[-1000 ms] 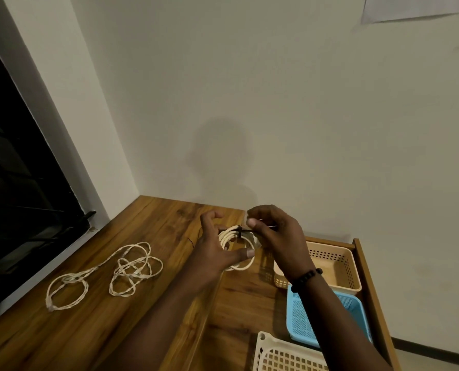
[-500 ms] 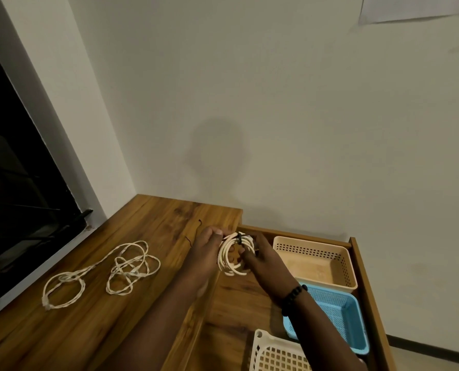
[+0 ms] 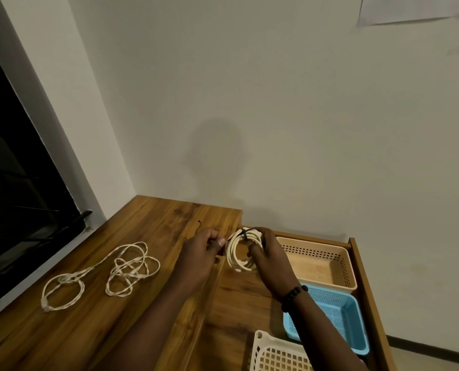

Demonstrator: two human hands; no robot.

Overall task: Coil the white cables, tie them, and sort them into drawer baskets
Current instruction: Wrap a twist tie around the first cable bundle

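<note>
Flanking coil (image 3: 240, 253) — loose cable (image 3: 108, 274), baskets (image 3: 348, 266)

Loose cable (image 3: 100, 274) on desk (image 3: 148, 228), left of open drawer (image 3: 239, 298) holding baskets (image 3: 346, 266).

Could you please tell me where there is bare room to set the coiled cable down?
Free: the beige perforated basket looks empty; the blue mesh basket shows bare floor; wooden drawer bottom left of them is bare. Crowded: the wooden tabletop near the loose white cable. The right hand holds the tied white cable coil, left hand alongside.
</note>
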